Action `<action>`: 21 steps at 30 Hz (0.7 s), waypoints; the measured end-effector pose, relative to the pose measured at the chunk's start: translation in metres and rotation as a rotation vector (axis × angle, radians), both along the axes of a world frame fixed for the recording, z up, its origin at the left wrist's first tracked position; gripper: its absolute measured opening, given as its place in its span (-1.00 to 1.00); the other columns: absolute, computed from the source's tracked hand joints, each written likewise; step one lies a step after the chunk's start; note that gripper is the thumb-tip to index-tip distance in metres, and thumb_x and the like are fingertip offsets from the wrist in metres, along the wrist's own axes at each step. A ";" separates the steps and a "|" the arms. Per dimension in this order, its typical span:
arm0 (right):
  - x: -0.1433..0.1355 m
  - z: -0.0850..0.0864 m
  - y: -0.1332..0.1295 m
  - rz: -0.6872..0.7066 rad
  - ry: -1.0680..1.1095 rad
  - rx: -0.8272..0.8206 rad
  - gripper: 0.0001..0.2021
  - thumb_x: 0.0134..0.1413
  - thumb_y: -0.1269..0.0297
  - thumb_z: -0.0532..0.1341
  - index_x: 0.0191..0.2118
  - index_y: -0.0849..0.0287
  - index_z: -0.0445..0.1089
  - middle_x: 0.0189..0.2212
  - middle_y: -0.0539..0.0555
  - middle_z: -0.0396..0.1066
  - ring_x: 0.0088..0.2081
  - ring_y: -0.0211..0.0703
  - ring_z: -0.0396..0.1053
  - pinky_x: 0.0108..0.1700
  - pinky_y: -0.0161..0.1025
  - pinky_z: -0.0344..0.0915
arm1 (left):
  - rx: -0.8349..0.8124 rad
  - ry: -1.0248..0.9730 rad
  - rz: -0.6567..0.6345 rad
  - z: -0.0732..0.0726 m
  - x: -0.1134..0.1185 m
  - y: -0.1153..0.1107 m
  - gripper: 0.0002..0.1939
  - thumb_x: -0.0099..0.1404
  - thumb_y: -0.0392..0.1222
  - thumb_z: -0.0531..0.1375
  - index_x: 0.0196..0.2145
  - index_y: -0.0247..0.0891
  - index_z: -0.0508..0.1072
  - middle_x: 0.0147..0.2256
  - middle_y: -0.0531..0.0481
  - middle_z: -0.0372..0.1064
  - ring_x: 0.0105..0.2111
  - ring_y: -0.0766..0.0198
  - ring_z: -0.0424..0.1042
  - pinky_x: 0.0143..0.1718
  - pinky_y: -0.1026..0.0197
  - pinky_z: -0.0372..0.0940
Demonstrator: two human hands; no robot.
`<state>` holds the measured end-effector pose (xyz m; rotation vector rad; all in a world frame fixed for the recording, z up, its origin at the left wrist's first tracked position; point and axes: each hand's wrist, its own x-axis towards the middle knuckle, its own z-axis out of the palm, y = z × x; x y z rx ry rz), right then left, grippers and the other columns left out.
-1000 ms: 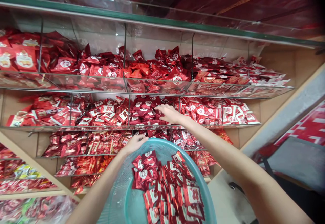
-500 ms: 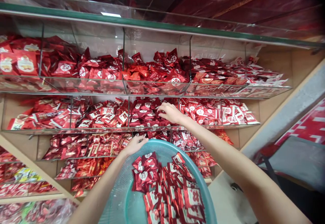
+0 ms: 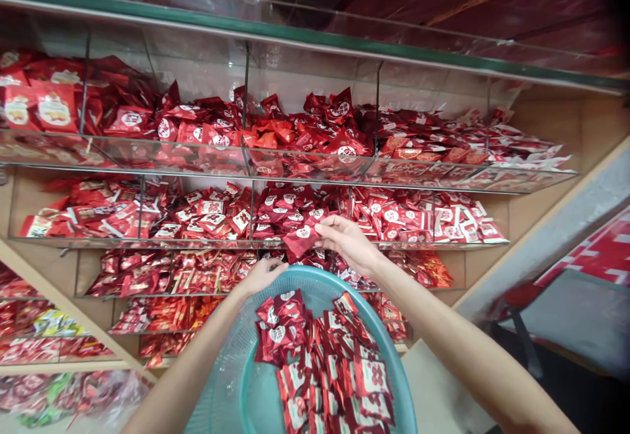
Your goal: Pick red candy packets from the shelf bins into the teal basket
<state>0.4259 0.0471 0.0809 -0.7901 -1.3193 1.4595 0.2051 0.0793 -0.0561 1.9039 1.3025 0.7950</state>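
Pinches a packet [image 3: 301, 238], dark red with a round white label, between thumb and fingers of the right hand [image 3: 347, 240]. Grips it at its right side, in front of the middle shelf [image 3: 207, 244] and, in this view, just above the far rim of the basket [image 3: 402, 368]. Cannot tell from here whether touching the shelf's front edge or apart from it. Grasps that teal basket with the left hand [image 3: 263, 276], fingers curled over the rim on its far left side, tips partly hidden. Shows inside the basket, left of centre, a few dark red packets [image 3: 280, 332] much like the pinched one; to their right, a larger heap of red-and-white packets [image 3: 339, 368], reaching down to the lower edge of view. Shows on the middle shelf, directly behind the right fingertips, a dark red pile [image 3: 283, 201] with the same round labels, set between upright dividers. Shows on either side of it more compartments full of red and white wrappers. Holds similar goods above, on the upper shelf [image 3: 295, 177], and below, on the lower shelves [image 3: 88, 270]. Includes, at far lower left, some yellow packets [image 3: 56, 321].
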 end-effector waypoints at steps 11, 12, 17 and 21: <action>-0.022 -0.098 -0.009 0.152 -0.659 -0.019 -0.89 -0.15 0.39 0.22 -0.58 0.23 0.28 -0.63 -0.08 0.35 -0.55 -0.35 0.30 -0.43 -0.36 0.29 | 0.050 0.012 -0.023 0.004 0.002 -0.002 -0.55 0.20 0.11 0.01 -0.39 -0.33 0.49 -0.41 -0.01 0.45 -0.39 0.25 0.35 -0.33 0.27 0.18; -0.023 -0.105 -0.008 0.144 -0.722 0.038 -0.90 -0.15 0.41 0.22 -0.59 0.23 0.30 -0.62 -0.08 0.35 -0.55 -0.36 0.28 -0.43 -0.38 0.26 | 0.050 0.012 -0.028 0.004 0.002 -0.001 -0.55 0.21 0.10 0.01 -0.39 -0.33 0.48 -0.41 -0.01 0.44 -0.39 0.25 0.35 -0.34 0.27 0.18; -0.026 -0.118 -0.010 0.184 -0.859 0.079 -0.93 -0.15 0.46 0.22 -0.55 0.23 0.34 -0.62 -0.10 0.34 -0.54 -0.39 0.26 -0.46 -0.43 0.18 | 0.063 0.016 -0.038 0.001 0.001 0.000 -0.56 0.22 0.10 0.01 -0.38 -0.32 0.47 -0.40 0.01 0.43 -0.37 0.25 0.34 -0.32 0.27 0.17; -0.032 -0.115 -0.020 0.351 -0.869 -0.126 -0.88 -0.07 0.49 0.15 -0.55 0.22 0.26 -0.73 -0.14 0.26 -0.64 -0.39 0.27 -0.54 -0.44 0.22 | 0.044 0.016 -0.028 0.002 0.002 -0.001 -0.56 0.21 0.11 0.01 -0.40 -0.32 0.48 -0.40 0.01 0.44 -0.37 0.24 0.35 -0.31 0.26 0.18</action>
